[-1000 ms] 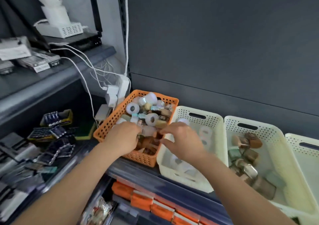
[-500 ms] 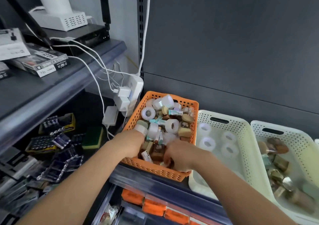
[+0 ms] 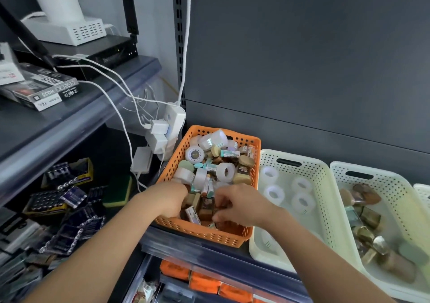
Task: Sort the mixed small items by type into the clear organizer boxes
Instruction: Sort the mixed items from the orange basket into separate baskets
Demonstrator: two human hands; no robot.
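Left hand [image 3: 171, 201], right hand [image 3: 240, 203] in basket [image 3: 204, 234]

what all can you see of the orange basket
The orange basket is a rectangular, plastic-looking tub with perforated walls, upright on a dark shelf. It is heaped with tape rolls, small boxes and brown blocks. The left hand and right hand reach into its near end; a white basket stands close on its right.

Two bare forearms, bare wrists, left hand [image 3: 169, 200] and right hand [image 3: 240, 203] both ungloved
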